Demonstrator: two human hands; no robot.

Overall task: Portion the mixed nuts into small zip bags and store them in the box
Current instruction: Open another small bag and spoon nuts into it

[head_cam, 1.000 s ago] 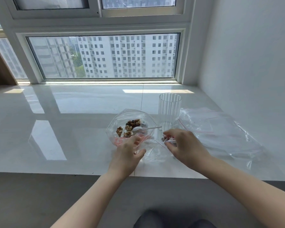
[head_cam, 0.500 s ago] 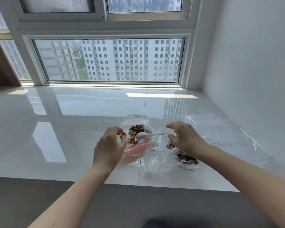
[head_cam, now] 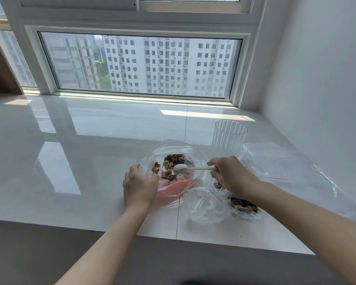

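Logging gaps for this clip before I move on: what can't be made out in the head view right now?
- Storage box: none identifiable in the head view; only a clear ribbed plastic cup stands behind.
- Right hand covers the handle end of the white plastic spoon and part of the small nut-filled zip bag.
- Left hand hides the near rim of the large clear bag of mixed nuts.
- Flat clear zip bags: count unreadable, overlapping and transparent.

no text, label or number can be read.
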